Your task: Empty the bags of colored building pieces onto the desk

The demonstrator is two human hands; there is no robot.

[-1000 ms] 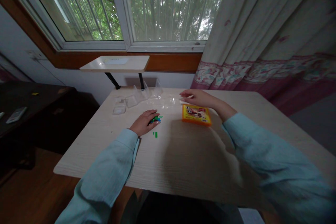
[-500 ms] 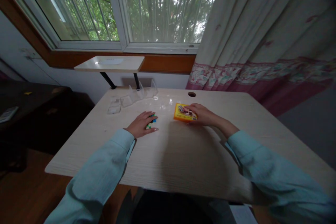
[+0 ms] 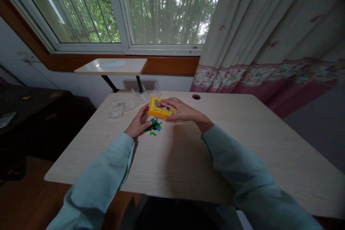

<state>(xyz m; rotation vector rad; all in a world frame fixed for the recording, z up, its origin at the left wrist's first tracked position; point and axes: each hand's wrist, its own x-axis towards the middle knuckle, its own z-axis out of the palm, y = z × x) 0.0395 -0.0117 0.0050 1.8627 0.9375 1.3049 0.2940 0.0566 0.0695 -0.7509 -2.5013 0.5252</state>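
My right hand (image 3: pixel 181 109) grips a small yellow box (image 3: pixel 159 108) by its right end, and a picture is printed on the box's upper face. The box is at the far side of a small pile of green, blue and dark plastic pieces (image 3: pixel 154 125) on the table. My left hand (image 3: pixel 138 123) is beside the pile with thumb and fingers apart. Its fingertips reach the box's left edge, perhaps touching it, while the thumb is against the pile's left side. A loose green piece (image 3: pixel 153 134) lies just in front of the pile.
Clear plastic containers (image 3: pixel 128 105) stand at the back left of the pale wooden table (image 3: pixel 215 158). Behind them rises a small shelf (image 3: pixel 110 65) on dark legs. A round cable hole (image 3: pixel 196 97) is near the back edge. A long curtain (image 3: pixel 237 50) hangs at the right.
My right hand has carried the yellow box leftward to the pile. My left hand has drawn back left from over the pieces, exposing more of them, and its fingers now reach the box.
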